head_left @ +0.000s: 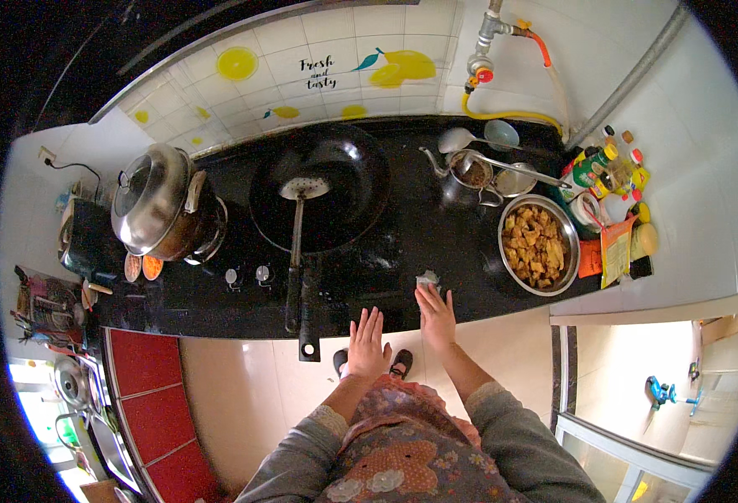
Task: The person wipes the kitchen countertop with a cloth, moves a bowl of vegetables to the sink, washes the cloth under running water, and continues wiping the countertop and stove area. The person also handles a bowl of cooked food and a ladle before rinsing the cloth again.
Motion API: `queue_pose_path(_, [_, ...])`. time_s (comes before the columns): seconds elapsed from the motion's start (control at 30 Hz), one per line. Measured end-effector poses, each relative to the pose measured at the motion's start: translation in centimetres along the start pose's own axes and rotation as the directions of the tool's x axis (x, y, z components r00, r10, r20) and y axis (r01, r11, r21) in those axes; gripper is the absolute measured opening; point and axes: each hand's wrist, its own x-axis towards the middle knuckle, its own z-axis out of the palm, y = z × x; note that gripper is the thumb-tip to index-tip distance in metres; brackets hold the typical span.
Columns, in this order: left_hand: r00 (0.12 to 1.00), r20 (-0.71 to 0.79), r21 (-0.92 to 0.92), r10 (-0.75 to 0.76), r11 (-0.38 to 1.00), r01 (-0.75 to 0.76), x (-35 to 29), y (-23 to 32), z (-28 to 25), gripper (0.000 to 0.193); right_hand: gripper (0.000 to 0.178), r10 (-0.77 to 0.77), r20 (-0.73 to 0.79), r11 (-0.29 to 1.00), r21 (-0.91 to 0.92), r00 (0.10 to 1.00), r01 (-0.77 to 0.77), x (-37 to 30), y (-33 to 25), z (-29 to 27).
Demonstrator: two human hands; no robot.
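My left hand (370, 348) is held with its fingers stretched out at the counter's front edge, holding nothing. To its right, my right hand (436, 317) has its fingertips on a small crumpled white tissue (427, 278), which lies against the black countertop (436, 218). Left of my hands sits a black wok (344, 193) on the stove. A metal slotted spatula (304, 188) rests in it, its handle beside the wok's handle (309, 323) over the front edge.
A steel bowl of browned chunks (538, 247) stands right, near bottles (591, 172) and seasoning packets (616, 251). Behind it are a small metal pot (461, 189) and a ladle (520, 168). Left stands a lidded steamer pot (159, 205) beside small dishes (152, 267).
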Motion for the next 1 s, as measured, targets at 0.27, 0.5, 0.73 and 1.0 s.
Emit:
queue_pose_path(0.27, [0.999, 0.034, 0.008, -0.039, 0.999, 0.039, 1.5, 0.7, -0.6, 0.072, 0.056, -0.05, 0.036, 0.973, 0.227, 0.998, 0.04, 0.2, -1.8, -0.5])
queue_pose_path(0.5, [1.0, -0.014, -0.083, -0.002, 0.997, 0.0, 3.7, 0.2, -1.1, 0.074, 0.046, 0.015, 0.109, 0.989, 0.148, 0.994, -0.031, 7.9, -0.6, 1.4])
queue_pose_path(0.73, [0.999, -0.019, -0.054, 0.051, 0.997, -0.052, 5.3, -0.6, -1.5, 0.071, 0.046, 0.039, 0.05, 0.995, 0.09, 0.998, -0.044, 13.5, 0.1, 2.5])
queue_pose_path(1.0, [0.999, -0.038, -0.092, 0.021, 0.996, -0.024, 5.7, -0.9, -1.5, 0.07, 0.047, -0.015, 0.067, 0.993, 0.121, 0.998, 0.006, 6.5, -1.3, 0.8])
